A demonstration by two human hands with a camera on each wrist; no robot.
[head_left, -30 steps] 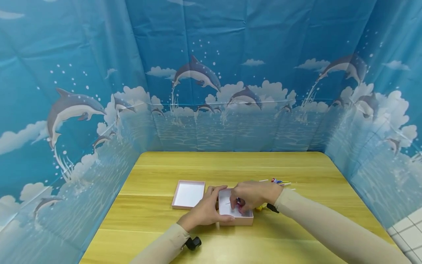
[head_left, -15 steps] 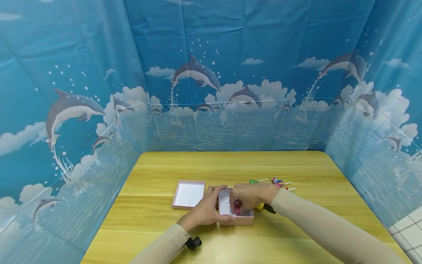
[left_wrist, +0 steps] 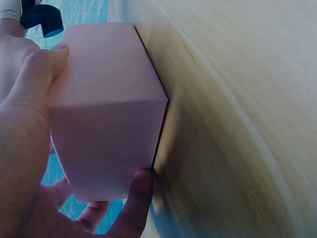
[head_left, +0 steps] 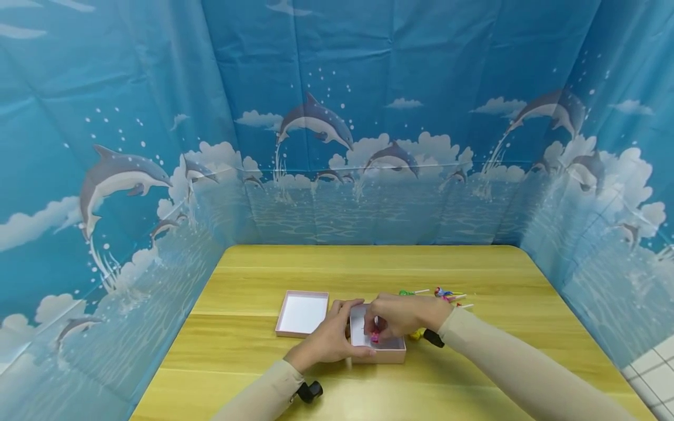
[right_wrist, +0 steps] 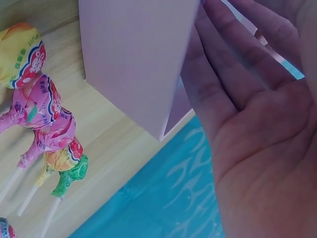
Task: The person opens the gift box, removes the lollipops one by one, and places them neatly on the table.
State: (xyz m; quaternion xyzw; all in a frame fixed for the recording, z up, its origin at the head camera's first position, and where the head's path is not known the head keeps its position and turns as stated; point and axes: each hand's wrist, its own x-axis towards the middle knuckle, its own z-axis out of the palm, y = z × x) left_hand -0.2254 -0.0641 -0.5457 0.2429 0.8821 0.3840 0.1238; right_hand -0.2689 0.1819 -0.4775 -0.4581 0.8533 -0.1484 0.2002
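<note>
A pink box [head_left: 387, 356] with a white inside stands uncovered on the table. My left hand [head_left: 327, 339] grips its left side, thumb at the front wall and fingers spread along the side; in the left wrist view a fingertip touches the lower edge of the box [left_wrist: 109, 144]. My right hand [head_left: 401, 314] reaches down into the box with bent fingers and pinches a pink-wrapped lollipop [head_left: 375, 337], whose thin stick points left. In the right wrist view the right palm [right_wrist: 267, 144] is beside the box wall [right_wrist: 131, 59], and the held lollipop is hidden.
A shallow white-lined lid [head_left: 302, 312] lies left of the box. Behind and right of it lie several wrapped lollipops, among them a green one [head_left: 406, 293], a blue one [head_left: 442, 292] and a yellow one [head_left: 417, 334]. A dolphin-print curtain [head_left: 337, 216] surrounds the table.
My right hand has shifted slightly within the box, turning the pink lollipop lower between the fingers. The green lollipop behind the hand has come into view. My left hand keeps its hold.
</note>
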